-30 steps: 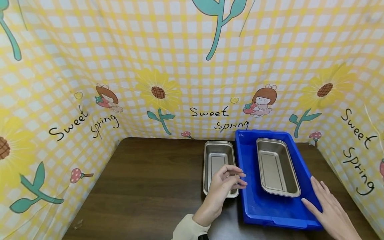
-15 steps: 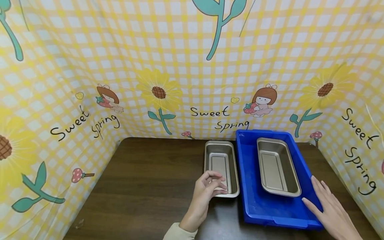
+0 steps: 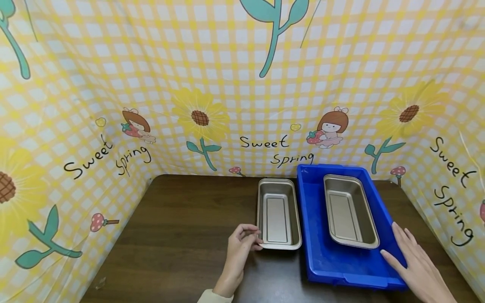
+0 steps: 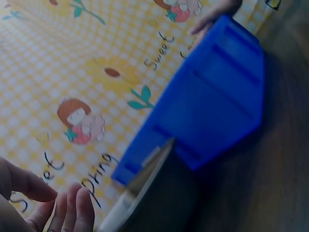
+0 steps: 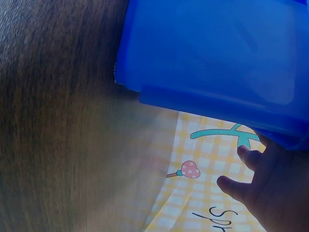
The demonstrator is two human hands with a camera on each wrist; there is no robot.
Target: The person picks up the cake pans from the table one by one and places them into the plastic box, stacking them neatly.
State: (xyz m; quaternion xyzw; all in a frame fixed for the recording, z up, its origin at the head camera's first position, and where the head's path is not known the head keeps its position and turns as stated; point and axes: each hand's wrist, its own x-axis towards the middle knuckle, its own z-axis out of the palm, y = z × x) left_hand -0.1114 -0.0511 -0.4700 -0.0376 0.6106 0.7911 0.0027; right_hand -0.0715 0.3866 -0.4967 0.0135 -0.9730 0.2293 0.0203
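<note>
Can see a metal pan [image 3: 278,212] on the table [image 3: 182,219], just beside a blue tray [image 3: 317,252] with a second pan [image 3: 349,212] inside, the left hand [image 3: 238,247] loosely curled by the first pan, with a gap clear only in left wrist view, and the right hand [image 3: 418,265], spread, at the tray's side.

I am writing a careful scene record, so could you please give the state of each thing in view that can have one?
Blue tray: upright, holding one pan.
Pan inside tray: open side up, empty.
Pan outside tray: open side up, empty.
Left hand: fingers bent, near outside pan's corner; contact unclear.
Right hand: fingers extended, at tray's right side.
Patterned cloth: hung, slightly wrinkled.
</note>
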